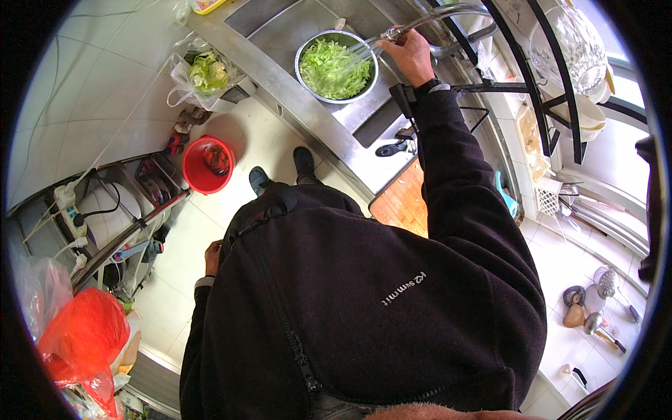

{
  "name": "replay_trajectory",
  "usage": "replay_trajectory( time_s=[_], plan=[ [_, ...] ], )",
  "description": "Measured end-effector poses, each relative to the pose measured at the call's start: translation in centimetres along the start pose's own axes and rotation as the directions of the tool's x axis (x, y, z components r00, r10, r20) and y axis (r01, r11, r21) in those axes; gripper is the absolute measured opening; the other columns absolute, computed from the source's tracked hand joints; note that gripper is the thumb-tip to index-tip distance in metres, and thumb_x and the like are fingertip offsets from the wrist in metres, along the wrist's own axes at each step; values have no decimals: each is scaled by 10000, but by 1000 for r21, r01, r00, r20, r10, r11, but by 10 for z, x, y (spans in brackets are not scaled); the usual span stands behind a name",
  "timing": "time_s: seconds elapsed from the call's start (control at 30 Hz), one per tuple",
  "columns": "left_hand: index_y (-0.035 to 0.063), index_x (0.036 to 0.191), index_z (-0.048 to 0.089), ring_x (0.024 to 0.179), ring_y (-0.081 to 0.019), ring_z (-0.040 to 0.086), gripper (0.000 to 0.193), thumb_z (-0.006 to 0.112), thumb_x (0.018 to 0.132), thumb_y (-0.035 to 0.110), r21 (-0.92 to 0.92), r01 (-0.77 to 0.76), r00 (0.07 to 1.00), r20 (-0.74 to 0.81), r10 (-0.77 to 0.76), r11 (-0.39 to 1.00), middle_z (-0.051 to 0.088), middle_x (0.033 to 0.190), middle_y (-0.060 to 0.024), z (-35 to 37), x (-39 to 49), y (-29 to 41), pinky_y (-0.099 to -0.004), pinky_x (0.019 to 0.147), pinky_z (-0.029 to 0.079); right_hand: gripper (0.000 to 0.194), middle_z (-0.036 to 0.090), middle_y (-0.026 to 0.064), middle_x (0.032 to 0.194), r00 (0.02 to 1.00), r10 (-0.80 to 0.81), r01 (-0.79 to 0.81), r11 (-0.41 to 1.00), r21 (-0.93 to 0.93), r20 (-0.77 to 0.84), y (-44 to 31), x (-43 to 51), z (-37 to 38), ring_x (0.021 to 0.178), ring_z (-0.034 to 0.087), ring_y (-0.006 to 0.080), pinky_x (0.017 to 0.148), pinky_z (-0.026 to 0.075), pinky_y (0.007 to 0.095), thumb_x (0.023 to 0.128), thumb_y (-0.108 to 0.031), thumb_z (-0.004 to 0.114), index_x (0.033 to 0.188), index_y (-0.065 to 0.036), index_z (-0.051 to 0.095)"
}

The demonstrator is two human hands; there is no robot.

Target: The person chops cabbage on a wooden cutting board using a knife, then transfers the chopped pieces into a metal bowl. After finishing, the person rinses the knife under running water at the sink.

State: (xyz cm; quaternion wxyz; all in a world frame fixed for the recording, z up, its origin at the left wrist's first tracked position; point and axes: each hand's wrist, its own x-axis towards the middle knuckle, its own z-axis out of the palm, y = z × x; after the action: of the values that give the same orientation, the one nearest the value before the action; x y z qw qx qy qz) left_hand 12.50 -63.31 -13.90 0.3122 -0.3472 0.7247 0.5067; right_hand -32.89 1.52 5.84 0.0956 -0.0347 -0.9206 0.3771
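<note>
My right hand (412, 56) is at the outlet end of a curved metal faucet (438, 14), its fingers wrapped around the spout. Clear water (359, 51) streams from it into a round stainless steel bowl (371, 79). Shredded green leaves (333, 68), apparently lettuce or cabbage, fill much of the bowl, which stands in a stainless steel sink (273, 39). My left hand (212, 257) hangs low beside my body, partly hidden by my dark jacket; whether it holds anything does not show.
A wooden cutting board (401, 202) and a black-handled tool (391, 149) lie right of the sink. Black rack bars (525, 68) rise beside my right arm. A red bucket (208, 181) stands on the floor, near a plastic bag of leafy vegetables (207, 73).
</note>
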Motion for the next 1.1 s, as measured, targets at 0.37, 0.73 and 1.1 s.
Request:
replay_trajectory(
  time_s=[0.37, 0.73, 1.1],
  plan=[
    [-38, 1278, 712, 1002, -207, 717, 272, 645, 1053, 101, -41, 10, 999, 50, -8, 999, 766, 1149, -119, 2, 1, 6, -331, 905, 578, 401, 759, 142, 844, 998, -62, 66, 959, -275, 24, -8, 4, -14, 789, 732, 243, 759, 567, 386, 811, -285, 906, 1016, 22, 751],
    [-33, 1248, 730, 1000, -221, 728, 264, 664, 1042, 119, 93, -56, 998, 16, 55, 994, 776, 1141, -139, 9, -20, 28, -356, 882, 591, 409, 783, 135, 867, 1000, -5, 7, 996, -89, 30, -6, 9, -4, 779, 746, 240, 719, 575, 385, 790, -300, 930, 1012, 5, 773],
    [-53, 1263, 720, 1000, -239, 734, 293, 653, 1048, 134, 15, -91, 995, 47, 91, 996, 779, 1143, -153, 4, -7, 17, -374, 896, 592, 411, 779, 139, 862, 998, -4, 10, 995, -102, 58, 3, 6, -8, 796, 748, 254, 760, 574, 393, 793, -325, 911, 990, 7, 770]
  ],
)
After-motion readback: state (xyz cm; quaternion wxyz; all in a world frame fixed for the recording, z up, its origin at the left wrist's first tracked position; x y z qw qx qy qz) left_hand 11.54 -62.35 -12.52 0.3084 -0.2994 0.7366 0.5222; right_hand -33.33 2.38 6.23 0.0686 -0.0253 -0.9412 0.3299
